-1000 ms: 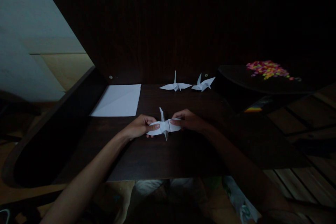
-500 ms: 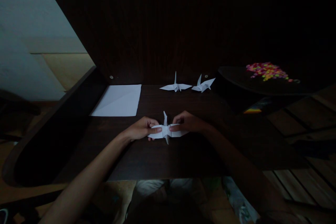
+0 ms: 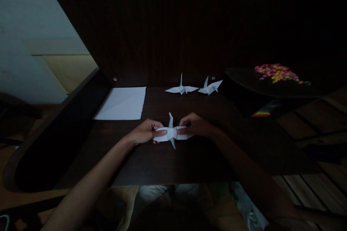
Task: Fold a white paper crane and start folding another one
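Observation:
Between my two hands is a white paper crane [image 3: 171, 133], its wings spread to the sides and its two narrow points facing away from me and toward me. My left hand [image 3: 148, 131] pinches the left wing, thumb on top and fingers beneath. On the other wing, my right hand [image 3: 193, 124] grips in the same way, its thumb close to the crane's body. Farther back on the dark desk [image 3: 151, 166] rest two more paper cranes, one with level wings [image 3: 182, 89] and one tilted [image 3: 210, 87].
White square paper [image 3: 121, 103] lies at the back left of the desk. On a dark raised shelf [image 3: 244, 79] at the right sits a heap of small pink, red and yellow pieces [image 3: 278, 73]. A dark side panel [image 3: 54, 133] bounds the left, and a tall panel [image 3: 162, 25] the back.
The crane's body has turned slightly in my fingers, and its near point has shifted a little to the right. My hands keep their hold on both wings.

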Available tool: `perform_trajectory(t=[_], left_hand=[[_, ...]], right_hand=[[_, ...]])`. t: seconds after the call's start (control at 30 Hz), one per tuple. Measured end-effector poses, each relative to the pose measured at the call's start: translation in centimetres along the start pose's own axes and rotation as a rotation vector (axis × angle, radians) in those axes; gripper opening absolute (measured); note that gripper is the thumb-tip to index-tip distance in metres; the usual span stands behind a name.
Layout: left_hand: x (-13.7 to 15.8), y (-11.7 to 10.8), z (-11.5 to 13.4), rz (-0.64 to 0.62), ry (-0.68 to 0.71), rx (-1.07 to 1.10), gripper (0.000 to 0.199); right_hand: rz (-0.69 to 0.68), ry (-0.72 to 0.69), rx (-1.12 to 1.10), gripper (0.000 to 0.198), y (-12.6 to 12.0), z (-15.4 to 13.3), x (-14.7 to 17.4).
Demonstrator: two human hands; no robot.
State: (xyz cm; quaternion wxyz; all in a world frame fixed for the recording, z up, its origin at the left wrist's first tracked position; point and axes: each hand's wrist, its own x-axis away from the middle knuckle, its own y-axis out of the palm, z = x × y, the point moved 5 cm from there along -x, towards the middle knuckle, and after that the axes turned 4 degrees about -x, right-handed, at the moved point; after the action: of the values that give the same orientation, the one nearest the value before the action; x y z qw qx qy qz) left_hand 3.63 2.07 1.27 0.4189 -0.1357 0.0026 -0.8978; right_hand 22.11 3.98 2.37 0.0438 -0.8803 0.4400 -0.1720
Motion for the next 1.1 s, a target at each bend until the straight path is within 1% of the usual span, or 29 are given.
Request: perform_trajectory(t=[0.13,0.3,0.47,0.7,0.87,1.0,1.1], left_hand=[[0.08,-0.13,0.14,0.007,0.007,0.001,0.041],[0.16,-0.05,0.35,-0.021,0.014,-0.002,0.038],[0.17,-0.07,0.33,-0.02,0.019,0.004,0.036],[0.21,-0.06,0.36,-0.019,0.005,0.008,0.041],[0.31,-0.08,0.45,-0.009,0.0,-0.002,0.04],[0.26,-0.02,0.31,-0.016,0.003,-0.009,0.037],[0.18,0.06,0.2,-0.018,0.003,-0.013,0.038]], right_hand=[[-0.003,-0.013,0.006,0.037,-0.06,-0.04,0.07],[-0.031,-0.061,0.033,0.035,-0.09,-0.13,0.06],[-0.047,-0.061,0.024,0.035,-0.02,-0.36,0.11],[-0.046,-0.046,0.013,0.037,-0.08,0.06,0.03],[-0.04,-0.026,-0.001,0.037,-0.11,0.21,-0.07],[-0.028,-0.017,0.03,0.037,-0.24,0.27,-0.08],[-0.061,-0.038,0.066,0.035,-0.09,0.01,0.0]])
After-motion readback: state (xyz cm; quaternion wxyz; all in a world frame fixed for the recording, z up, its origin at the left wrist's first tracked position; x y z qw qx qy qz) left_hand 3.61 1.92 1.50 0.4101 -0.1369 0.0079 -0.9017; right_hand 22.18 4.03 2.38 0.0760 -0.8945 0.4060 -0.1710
